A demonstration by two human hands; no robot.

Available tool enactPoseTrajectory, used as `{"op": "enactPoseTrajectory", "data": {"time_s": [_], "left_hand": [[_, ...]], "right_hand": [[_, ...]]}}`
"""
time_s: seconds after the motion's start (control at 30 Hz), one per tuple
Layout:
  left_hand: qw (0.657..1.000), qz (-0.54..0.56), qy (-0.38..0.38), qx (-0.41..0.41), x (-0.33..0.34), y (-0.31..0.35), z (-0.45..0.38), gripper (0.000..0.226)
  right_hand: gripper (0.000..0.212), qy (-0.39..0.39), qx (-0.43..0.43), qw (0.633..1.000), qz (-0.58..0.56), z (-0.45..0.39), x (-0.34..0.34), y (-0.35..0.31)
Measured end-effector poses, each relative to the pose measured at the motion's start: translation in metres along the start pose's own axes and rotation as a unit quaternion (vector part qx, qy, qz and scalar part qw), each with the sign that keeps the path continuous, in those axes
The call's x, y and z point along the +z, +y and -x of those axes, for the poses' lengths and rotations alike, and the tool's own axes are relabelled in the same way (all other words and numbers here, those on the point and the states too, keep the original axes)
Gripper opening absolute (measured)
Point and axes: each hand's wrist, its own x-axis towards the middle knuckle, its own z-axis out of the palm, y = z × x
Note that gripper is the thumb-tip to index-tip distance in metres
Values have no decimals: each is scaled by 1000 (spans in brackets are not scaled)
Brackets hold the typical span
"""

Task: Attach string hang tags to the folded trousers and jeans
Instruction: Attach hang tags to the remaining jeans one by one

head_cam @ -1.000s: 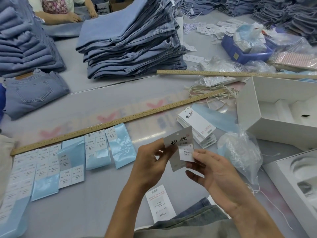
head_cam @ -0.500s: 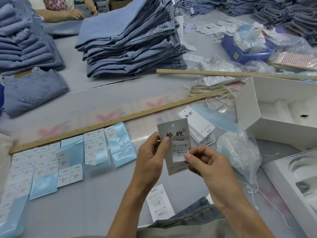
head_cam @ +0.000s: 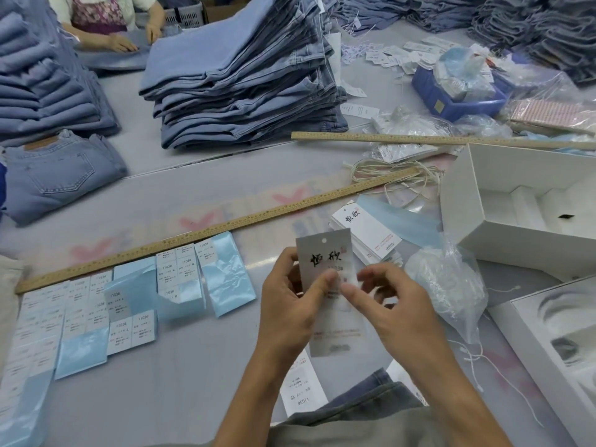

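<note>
Pinching hang tag (head_cam: pixel 325 253) between left hand (head_cam: pixel 290 304), right hand (head_cam: pixel 396 304).

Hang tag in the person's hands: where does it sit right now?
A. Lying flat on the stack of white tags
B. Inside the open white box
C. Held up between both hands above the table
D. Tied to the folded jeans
C: the hang tag is held upright, the left hand and the right hand pinching it above the table.

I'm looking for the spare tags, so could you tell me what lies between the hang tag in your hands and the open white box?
In the head view, a stack of white tags and a clear plastic bag.
</note>
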Motion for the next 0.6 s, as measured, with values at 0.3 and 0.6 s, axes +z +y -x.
{"op": "enactPoseTrajectory", "data": {"time_s": [0.3,0.6], "left_hand": [[985,44,-127,-109,3,1,19,53],[982,18,-102,-161,10,-15,38,45]], "right_hand": [[5,11,56,982,-181,0,-3,-2],[25,184,9,961,-209,-20,-67,9]]}}
